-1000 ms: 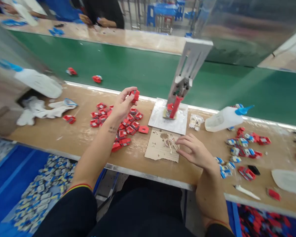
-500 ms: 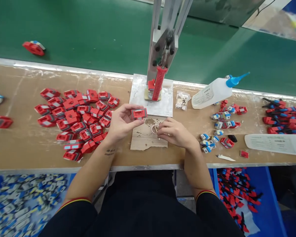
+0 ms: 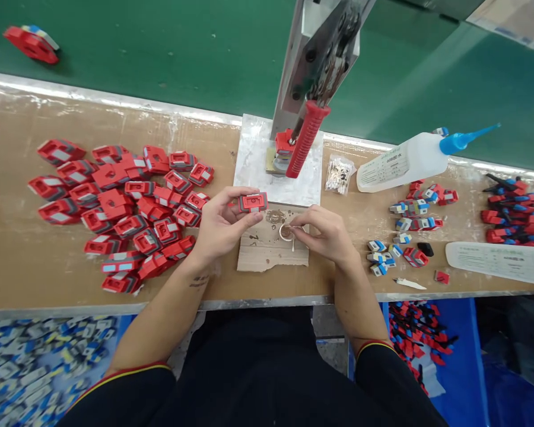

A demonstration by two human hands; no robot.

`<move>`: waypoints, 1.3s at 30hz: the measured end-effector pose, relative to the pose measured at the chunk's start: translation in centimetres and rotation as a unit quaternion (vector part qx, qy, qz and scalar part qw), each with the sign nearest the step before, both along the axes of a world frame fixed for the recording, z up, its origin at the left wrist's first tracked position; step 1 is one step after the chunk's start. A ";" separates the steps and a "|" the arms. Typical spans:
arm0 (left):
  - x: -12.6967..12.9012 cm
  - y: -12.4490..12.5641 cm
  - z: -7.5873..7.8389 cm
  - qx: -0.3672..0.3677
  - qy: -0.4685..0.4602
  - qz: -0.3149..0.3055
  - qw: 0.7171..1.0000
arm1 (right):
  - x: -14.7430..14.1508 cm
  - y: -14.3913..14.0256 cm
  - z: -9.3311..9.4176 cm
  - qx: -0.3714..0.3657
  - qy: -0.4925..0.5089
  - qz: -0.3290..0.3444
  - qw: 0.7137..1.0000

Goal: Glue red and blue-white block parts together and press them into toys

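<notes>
Head view gives me both hands above the worktop, on the near side of a lever press with a red handle. I see the left hand grasping a red block between thumb and fingers, its recessed face turned to my camera, beside the near edge of the metal plate. The right hand has thumb and fingertips pinched together at a small white ring on a piece of cardboard; I cannot tell whether they grip anything. To the left I have a loose heap of similar red blocks. To the right of the metal plate lies a bag of cotton swabs, and just beside it a bottle with a blue nozzle.
</notes>
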State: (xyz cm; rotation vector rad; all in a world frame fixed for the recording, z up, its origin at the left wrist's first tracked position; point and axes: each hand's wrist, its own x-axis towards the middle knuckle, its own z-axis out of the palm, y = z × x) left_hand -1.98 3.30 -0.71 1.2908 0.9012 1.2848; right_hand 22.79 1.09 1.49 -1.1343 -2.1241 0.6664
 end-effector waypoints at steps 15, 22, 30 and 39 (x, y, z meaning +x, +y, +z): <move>0.0 -0.1 0.5 0.056 0.031 -0.023 0.998 | 0.9 -0.6 1.2 -0.043 0.261 -0.078 0.961; -0.1 -0.2 0.5 0.026 0.024 -0.011 0.999 | 0.5 0.0 1.1 -0.102 0.110 -0.055 0.987; -0.3 -0.2 0.7 0.051 0.069 -0.005 0.996 | 0.7 -0.3 1.3 -0.093 0.186 -0.089 0.974; 1.1 -1.4 0.9 0.134 0.119 -0.044 0.983 | -1.7 -0.9 0.5 -0.026 0.381 -0.156 0.911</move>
